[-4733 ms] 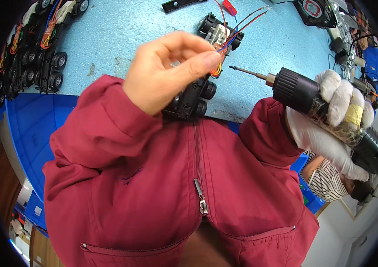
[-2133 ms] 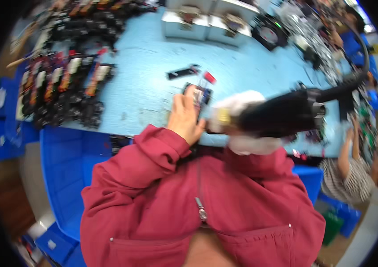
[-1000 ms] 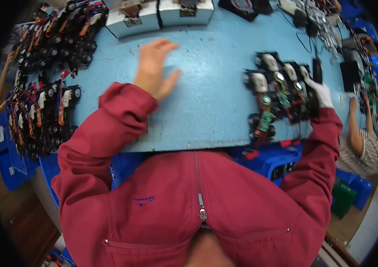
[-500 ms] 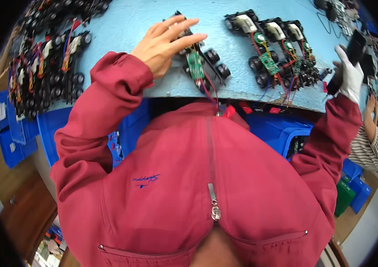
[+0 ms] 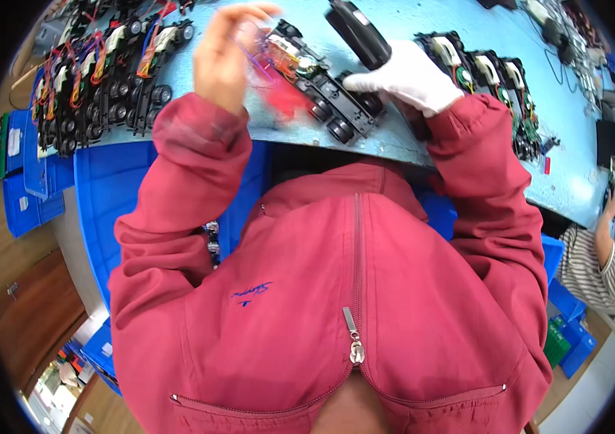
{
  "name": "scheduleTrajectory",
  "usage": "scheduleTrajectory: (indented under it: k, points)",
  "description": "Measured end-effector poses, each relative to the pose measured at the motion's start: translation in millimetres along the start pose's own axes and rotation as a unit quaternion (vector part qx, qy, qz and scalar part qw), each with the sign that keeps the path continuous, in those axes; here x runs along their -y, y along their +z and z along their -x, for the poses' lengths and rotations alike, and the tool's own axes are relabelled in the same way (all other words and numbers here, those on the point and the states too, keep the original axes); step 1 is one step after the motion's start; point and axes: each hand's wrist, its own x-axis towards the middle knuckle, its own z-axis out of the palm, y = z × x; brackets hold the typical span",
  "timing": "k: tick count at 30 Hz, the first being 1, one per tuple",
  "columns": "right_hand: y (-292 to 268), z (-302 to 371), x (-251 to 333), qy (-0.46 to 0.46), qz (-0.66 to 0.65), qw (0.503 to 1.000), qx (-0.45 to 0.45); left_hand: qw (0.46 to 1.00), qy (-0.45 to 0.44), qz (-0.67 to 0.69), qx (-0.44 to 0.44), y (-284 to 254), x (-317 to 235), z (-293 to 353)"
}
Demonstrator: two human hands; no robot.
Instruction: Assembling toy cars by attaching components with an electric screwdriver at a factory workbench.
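Step in hand is judged to be the positioning of the wheeled chassis (image 5: 336,101) and the clearing of its leads (image 5: 260,65), ahead of work with a tool. For the next move, the leads should be kept aside, the chassis steadied on the blue table (image 5: 459,14), and the tool's working end brought round to it.

Far left of the chassis, a row of similar wheeled units (image 5: 97,90) is parked side by side. Between that row and the chassis, the bare left hand (image 5: 224,65) is raised beside the leads, fingers loosely curled; owing to blur, it cannot be told whether a lead is pinched. A blurred red piece (image 5: 285,100) is seen at the chassis's left side, just below the leads.

The chassis itself is laid obliquely between the two hands, wheels showing at its near end. To its right, the gloved right hand (image 5: 419,76) is closed around a black power driver (image 5: 358,32); its thumb is placed over or against the chassis edge, contact uncertain. The driver's bit is not seen. Farther right of the chassis, more assembled units (image 5: 487,70) are lined up.
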Motion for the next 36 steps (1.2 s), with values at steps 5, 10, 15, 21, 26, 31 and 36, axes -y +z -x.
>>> scheduleTrajectory:
  k: [5,10,15,21,26,31,36]
  points:
    - [26.2,37.2,-18.8,0.070,-0.168,0.983,-0.018,0.929,-0.343,0.134,-0.025,-45.0,18.8,20.3]
    - [12.2,51.8,2.6,0.155,-0.141,0.978,0.010,0.940,-0.342,0.007,0.016,-39.1,26.8,28.3]
    - [19.9,12.1,-7.8,0.079,-0.174,0.981,-0.040,0.965,-0.245,0.094,0.020,27.2,41.6,17.3]
    - [8.4,-15.1,-13.2,0.051,-0.208,0.972,-0.097,0.935,-0.232,0.261,-0.066,54.8,63.6,-22.6]
    - [-3.8,-9.9,-9.8,-0.005,-0.195,0.970,-0.147,0.965,-0.259,-0.040,0.009,30.9,33.9,-25.7]
    - [5.1,-17.0,21.7,-0.035,-0.272,0.954,-0.122,0.969,-0.229,-0.087,0.046,38.8,7.7,-41.2]
    - [11.6,-28.7,30.8,-0.060,-0.305,0.945,-0.099,0.972,-0.212,-0.106,0.016,40.0,3.5,-36.8]
